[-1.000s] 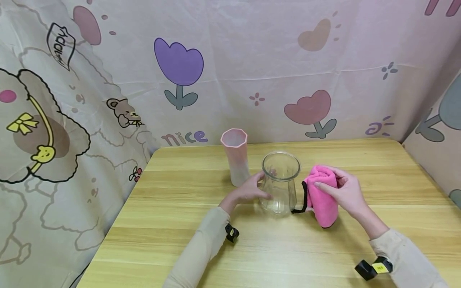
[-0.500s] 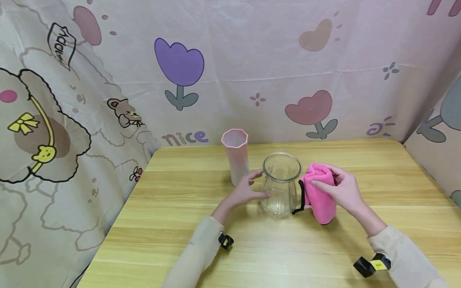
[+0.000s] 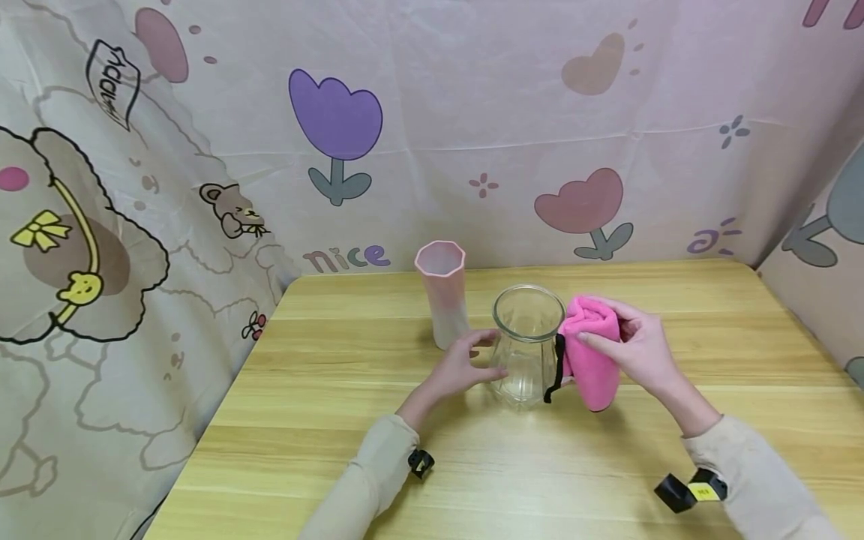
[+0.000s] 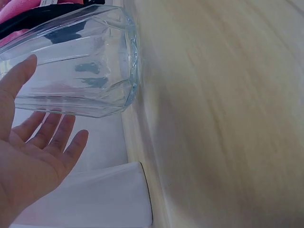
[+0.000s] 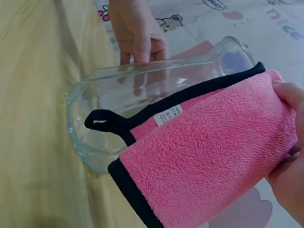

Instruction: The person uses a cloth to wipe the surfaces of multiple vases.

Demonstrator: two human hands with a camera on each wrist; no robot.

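A clear faceted glass vase (image 3: 526, 367) stands upright on the wooden table. At its left side is my left hand (image 3: 459, 366), thumb and fingers spread and loosely bent; in the left wrist view the hand (image 4: 35, 156) has its thumb tip over the glass (image 4: 90, 61). Whether it touches the glass, I cannot tell. My right hand (image 3: 641, 343) pinches a rolled pink towel (image 3: 592, 360) with black edging, held beside the vase's right wall. A black hanging loop (image 5: 102, 118) and a white label (image 5: 168, 114) show on the towel in the right wrist view.
Behind my left hand stands a tall pink-to-white vase (image 3: 445, 300) with an angular rim. The wooden table (image 3: 324, 420) ends at a printed cloth backdrop (image 3: 432, 112), with more cloth down the left and right sides.
The towel in my right hand has moved left and slightly up, closer to the glass vase. My left hand has drawn back a little to the left. The glass vase stays in place.
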